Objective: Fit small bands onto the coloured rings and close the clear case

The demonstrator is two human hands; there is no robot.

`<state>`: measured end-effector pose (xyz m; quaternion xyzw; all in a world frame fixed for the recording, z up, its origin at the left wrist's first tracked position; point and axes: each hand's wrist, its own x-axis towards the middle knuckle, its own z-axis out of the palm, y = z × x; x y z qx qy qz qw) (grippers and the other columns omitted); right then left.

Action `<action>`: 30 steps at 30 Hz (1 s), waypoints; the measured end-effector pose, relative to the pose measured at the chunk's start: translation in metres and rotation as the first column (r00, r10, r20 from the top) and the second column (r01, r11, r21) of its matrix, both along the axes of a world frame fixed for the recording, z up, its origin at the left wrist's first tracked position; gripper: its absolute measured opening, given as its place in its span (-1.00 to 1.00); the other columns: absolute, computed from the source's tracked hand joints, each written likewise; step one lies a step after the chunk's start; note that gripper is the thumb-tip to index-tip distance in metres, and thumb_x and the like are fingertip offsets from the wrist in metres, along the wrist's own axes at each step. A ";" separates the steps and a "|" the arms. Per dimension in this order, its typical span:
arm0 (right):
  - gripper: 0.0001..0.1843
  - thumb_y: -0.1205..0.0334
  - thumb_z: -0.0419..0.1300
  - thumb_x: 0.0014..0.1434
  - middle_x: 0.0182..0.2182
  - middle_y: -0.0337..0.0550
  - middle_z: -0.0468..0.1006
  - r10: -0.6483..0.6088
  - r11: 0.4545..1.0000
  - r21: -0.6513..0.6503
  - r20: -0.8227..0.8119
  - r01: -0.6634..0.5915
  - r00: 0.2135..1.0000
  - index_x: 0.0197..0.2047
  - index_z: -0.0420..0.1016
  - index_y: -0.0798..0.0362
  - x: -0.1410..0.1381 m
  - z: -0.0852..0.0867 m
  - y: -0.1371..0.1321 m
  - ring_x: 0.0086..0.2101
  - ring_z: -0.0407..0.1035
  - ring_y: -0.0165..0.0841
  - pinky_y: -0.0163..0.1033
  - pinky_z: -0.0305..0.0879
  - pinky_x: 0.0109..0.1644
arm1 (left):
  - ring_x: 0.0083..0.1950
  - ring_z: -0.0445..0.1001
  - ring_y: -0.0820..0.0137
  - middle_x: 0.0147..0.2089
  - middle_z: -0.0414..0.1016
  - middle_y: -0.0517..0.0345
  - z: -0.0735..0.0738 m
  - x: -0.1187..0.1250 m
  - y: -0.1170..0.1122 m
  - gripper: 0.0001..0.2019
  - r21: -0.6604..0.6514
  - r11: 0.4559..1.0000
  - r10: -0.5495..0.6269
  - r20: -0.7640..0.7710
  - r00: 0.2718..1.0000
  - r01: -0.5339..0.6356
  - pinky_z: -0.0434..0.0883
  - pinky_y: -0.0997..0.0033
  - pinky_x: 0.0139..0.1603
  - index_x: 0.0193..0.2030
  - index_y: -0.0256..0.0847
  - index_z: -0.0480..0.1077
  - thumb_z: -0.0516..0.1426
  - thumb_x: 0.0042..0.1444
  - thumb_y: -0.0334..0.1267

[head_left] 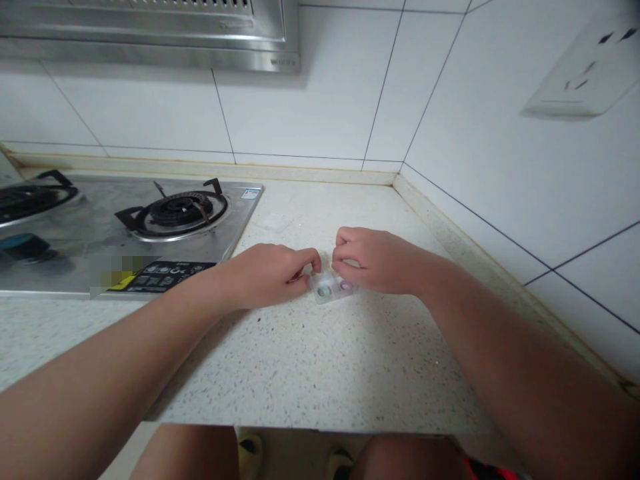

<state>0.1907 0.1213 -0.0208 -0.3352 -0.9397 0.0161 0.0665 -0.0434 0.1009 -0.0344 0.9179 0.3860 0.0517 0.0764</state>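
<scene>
Two bare forearms reach forward from the bottom corners of the view, above the person's knees and the near edge of a pale speckled stone countertop [310, 373]. Both hands meet over a small clear plastic case [331, 288] lying flat on the counter, near its middle and well apart from the edge. It looks like a shallow two-well case, one well tinted greenish and the other pinkish, though it is too small to make out more. Curled and resting on the stone, the left hand [267, 275] has thumb and forefinger closed on the case's left end. Hovering over the far right side, the right hand [373, 259] has its fingertips bunched in a pinch at the case's top edge; whether it grips a lid or only touches it cannot be told. Smooth hard plastic on polished stone could skid or flip if the pinch slips, and anything small inside might scatter and vanish against the speckled pattern. To the left sits a brushed-steel gas hob [125, 253] with a black ring burner [177, 210]. Glossy white wall tiles [310, 100] rise behind, with a white wall socket [580, 73] on the right wall.
</scene>
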 end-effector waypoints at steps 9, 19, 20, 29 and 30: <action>-0.65 0.15 0.03 0.32 -0.26 -0.13 0.39 -0.019 1.000 -0.008 0.023 0.020 1.000 -0.39 0.50 0.12 0.000 0.000 0.000 -0.36 0.22 -0.45 -0.26 -0.01 -0.28 | -0.42 0.41 0.38 -0.40 0.45 0.16 0.001 0.000 0.000 -0.74 0.007 1.000 -0.008 -0.001 1.000 0.008 0.15 0.41 -0.42 0.04 -0.11 0.36 -0.01 0.28 -0.19; -0.57 0.04 0.00 0.35 -0.25 -0.12 0.38 -0.030 0.999 -0.010 0.041 0.030 0.999 -0.38 0.50 0.11 -0.001 0.002 -0.002 -0.34 0.22 -0.43 -0.27 -0.02 -0.28 | -0.42 0.40 0.40 -0.39 0.46 0.18 0.002 -0.001 -0.001 -0.74 0.005 1.000 -0.012 -0.007 1.000 0.012 0.14 0.42 -0.42 0.05 -0.11 0.35 -0.01 0.28 -0.21; -0.57 0.03 0.00 0.36 -0.25 -0.12 0.38 -0.026 1.000 -0.015 0.044 0.027 0.999 -0.37 0.51 0.11 -0.002 0.002 -0.002 -0.34 0.23 -0.43 -0.27 -0.01 -0.27 | -0.42 0.40 0.40 -0.39 0.46 0.18 0.002 -0.001 -0.001 -0.74 0.005 1.000 -0.010 -0.006 1.000 0.010 0.13 0.42 -0.42 0.05 -0.11 0.35 -0.01 0.28 -0.21; -0.53 0.00 0.00 0.36 -0.27 -0.11 0.37 -0.029 0.999 -0.018 0.066 0.031 0.997 -0.40 0.51 0.12 -0.002 0.002 -0.002 -0.35 0.23 -0.42 -0.25 -0.02 -0.28 | -0.42 0.41 0.39 -0.39 0.46 0.17 0.003 -0.001 -0.001 -0.74 0.007 1.000 -0.010 -0.006 1.000 0.010 0.13 0.41 -0.43 0.05 -0.09 0.37 -0.01 0.28 -0.20; -0.53 0.00 0.00 0.36 -0.28 -0.11 0.37 -0.028 0.999 -0.019 0.067 0.030 0.997 -0.40 0.52 0.12 -0.002 0.001 -0.001 -0.35 0.23 -0.42 -0.25 -0.02 -0.28 | -0.42 0.41 0.39 -0.39 0.46 0.16 0.003 -0.001 -0.001 -0.74 0.008 1.000 -0.015 -0.011 1.000 0.015 0.14 0.41 -0.42 0.04 -0.09 0.38 -0.01 0.28 -0.21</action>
